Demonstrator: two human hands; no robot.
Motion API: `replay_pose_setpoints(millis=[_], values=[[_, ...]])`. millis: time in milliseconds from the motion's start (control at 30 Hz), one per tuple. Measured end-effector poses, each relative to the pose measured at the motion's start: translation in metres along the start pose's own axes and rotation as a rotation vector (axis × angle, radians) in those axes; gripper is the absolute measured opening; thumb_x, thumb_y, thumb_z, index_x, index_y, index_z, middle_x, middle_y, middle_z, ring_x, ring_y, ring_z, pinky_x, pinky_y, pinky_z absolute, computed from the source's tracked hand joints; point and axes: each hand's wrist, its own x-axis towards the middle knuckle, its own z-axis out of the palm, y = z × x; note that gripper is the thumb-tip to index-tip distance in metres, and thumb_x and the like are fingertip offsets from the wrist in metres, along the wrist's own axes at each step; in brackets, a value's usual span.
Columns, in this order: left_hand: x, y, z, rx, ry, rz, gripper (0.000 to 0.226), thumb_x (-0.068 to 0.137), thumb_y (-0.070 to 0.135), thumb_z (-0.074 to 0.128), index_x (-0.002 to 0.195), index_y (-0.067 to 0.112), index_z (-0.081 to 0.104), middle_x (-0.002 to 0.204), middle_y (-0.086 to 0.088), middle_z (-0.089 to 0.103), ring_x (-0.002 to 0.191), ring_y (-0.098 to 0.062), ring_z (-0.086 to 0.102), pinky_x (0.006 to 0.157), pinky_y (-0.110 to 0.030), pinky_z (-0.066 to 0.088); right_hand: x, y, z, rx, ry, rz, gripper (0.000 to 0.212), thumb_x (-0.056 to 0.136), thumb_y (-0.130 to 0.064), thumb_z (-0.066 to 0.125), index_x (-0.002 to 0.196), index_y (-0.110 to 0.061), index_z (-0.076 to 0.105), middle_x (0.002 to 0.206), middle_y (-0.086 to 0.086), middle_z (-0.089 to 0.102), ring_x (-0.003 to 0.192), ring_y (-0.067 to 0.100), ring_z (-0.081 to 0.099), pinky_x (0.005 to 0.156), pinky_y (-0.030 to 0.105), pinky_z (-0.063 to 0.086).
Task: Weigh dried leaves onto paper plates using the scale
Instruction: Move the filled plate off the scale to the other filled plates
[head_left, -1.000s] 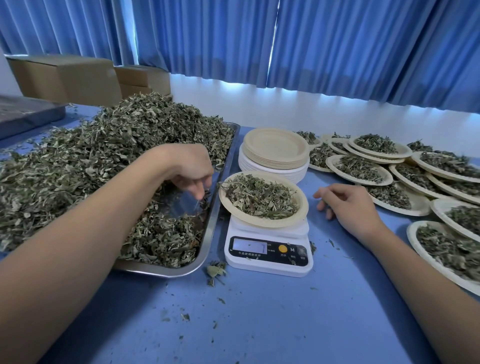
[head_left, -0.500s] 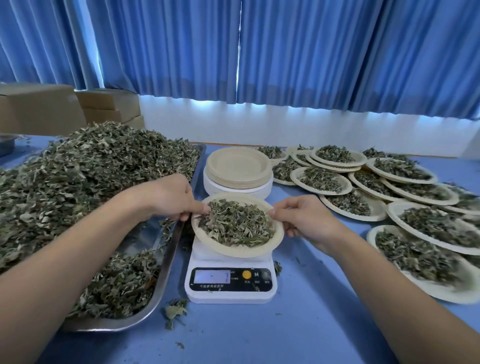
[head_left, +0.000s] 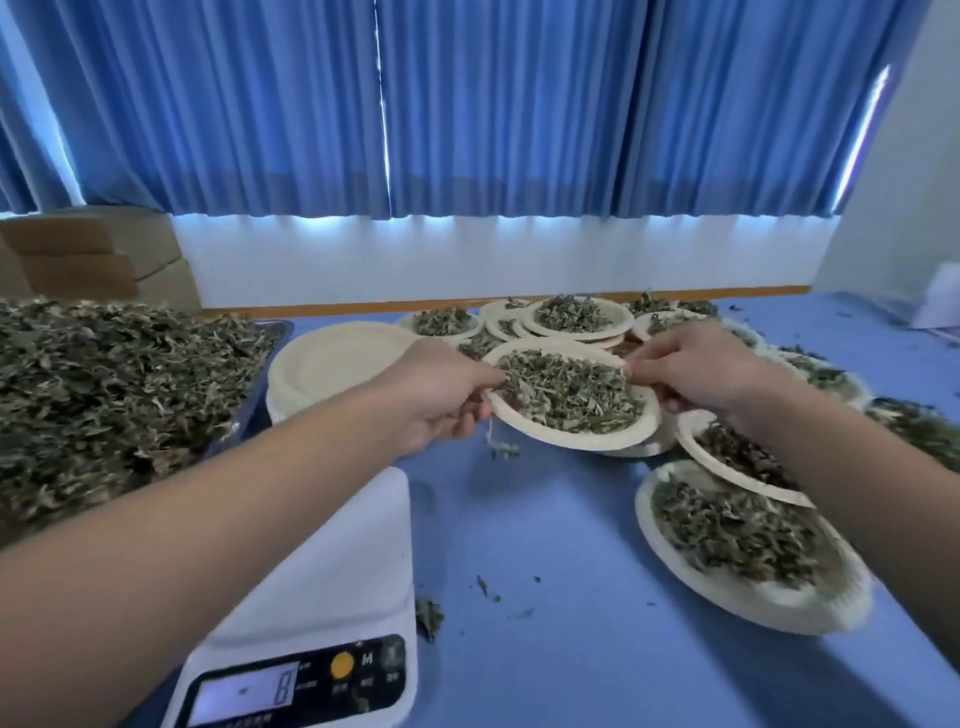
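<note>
Lifted off the white digital kitchen scale (head_left: 358, 561), the round beige paper plate (head_left: 576, 442) of dried green leaves (head_left: 571, 395) now hangs toward the blue table's (head_left: 545, 519) far edge among other filled plates (head_left: 769, 603), left hand (head_left: 441, 400) and right hand (head_left: 696, 374) pinching its rim.
</note>
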Motion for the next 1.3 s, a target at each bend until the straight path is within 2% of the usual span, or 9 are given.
replay_pose_setpoints(millis=[133,333,467,633,833,900,1067,1200,1300], values=[[0.038,0.007,0.059,0.003,-0.042,-0.032,0.011,0.092,0.006,0.069,0.088,0.000,0.061,0.051,-0.005,0.057,0.041,-0.011,0.053,0.037,-0.019,0.041,0.017,0.033,-0.047,-0.138,0.155,0.009,0.013,0.086,-0.016,0.081,0.074,-0.011,0.079,0.060,0.011,0.068,0.049,0.017,0.052,0.047,0.027,0.043],[0.060,0.015,0.135,-0.024,-0.103,-0.079,0.009,0.093,0.001,0.066,0.098,-0.003,0.059,0.067,-0.008,0.055,0.041,-0.010,0.053,0.040,-0.021,0.049,0.030,0.060,-0.091,-0.374,0.253,0.053,0.009,0.084,-0.018,0.080,0.084,-0.009,0.081,0.083,0.010,0.074,0.077,0.025,0.064,0.073,0.033,0.053],[0.064,0.017,0.165,0.046,-0.136,-0.087,0.022,0.093,0.000,0.066,0.112,-0.007,0.058,0.075,-0.012,0.060,0.044,-0.013,0.058,0.042,-0.023,0.051,0.030,0.074,-0.112,-0.457,0.252,0.123,0.021,0.083,-0.015,0.080,0.096,0.001,0.079,0.090,0.021,0.074,0.075,0.022,0.058,0.077,0.039,0.056],[0.062,0.021,0.177,0.141,-0.140,-0.094,0.017,0.093,0.000,0.066,0.108,-0.007,0.062,0.073,-0.012,0.061,0.039,-0.012,0.061,0.041,-0.021,0.051,0.022,0.084,-0.119,-0.441,0.213,0.138,0.013,0.082,-0.016,0.084,0.091,-0.007,0.082,0.095,0.014,0.076,0.096,0.029,0.068,0.088,0.040,0.057],[0.058,0.024,0.169,0.166,-0.158,-0.075,0.018,0.094,0.000,0.064,0.110,-0.006,0.060,0.075,-0.013,0.060,0.041,-0.013,0.063,0.041,-0.023,0.052,0.020,0.082,-0.116,-0.460,0.209,0.144,0.014,0.084,-0.013,0.080,0.091,-0.001,0.081,0.101,0.022,0.075,0.104,0.035,0.068,0.092,0.048,0.058],[0.054,0.024,0.164,0.222,-0.166,-0.063,0.017,0.094,0.004,0.064,0.108,-0.006,0.061,0.075,-0.015,0.066,0.043,-0.013,0.064,0.042,-0.023,0.052,0.019,0.077,-0.113,-0.513,0.247,0.127,0.014,0.085,-0.014,0.077,0.090,-0.001,0.080,0.101,0.022,0.075,0.100,0.037,0.069,0.087,0.050,0.060],[0.045,0.030,0.133,0.368,-0.136,0.038,0.016,0.095,0.008,0.062,0.104,-0.005,0.062,0.068,-0.018,0.071,0.044,-0.015,0.061,0.042,-0.023,0.051,0.015,0.044,-0.086,-0.591,0.378,-0.095,0.020,0.088,-0.014,0.062,0.072,-0.022,0.071,0.071,-0.001,0.070,0.075,0.026,0.067,0.070,0.039,0.058],[0.031,0.034,0.089,0.463,-0.110,0.220,0.012,0.094,0.005,0.059,0.085,0.002,0.066,0.071,-0.016,0.072,0.051,-0.016,0.064,0.042,-0.019,0.046,0.008,-0.006,-0.034,-0.478,0.205,-0.379,0.017,0.090,-0.015,0.067,0.078,-0.018,0.077,0.073,-0.005,0.073,0.070,0.013,0.067,0.065,0.028,0.052],[0.019,0.032,0.045,0.616,-0.014,0.387,0.017,0.087,0.006,0.063,0.071,0.009,0.067,0.070,-0.016,0.073,0.057,-0.021,0.066,0.042,-0.023,0.044,0.000,-0.042,0.021,-0.443,0.059,-0.527,0.012,0.088,-0.018,0.070,0.081,-0.020,0.079,0.076,-0.002,0.074,0.070,0.016,0.067,0.064,0.027,0.050]])
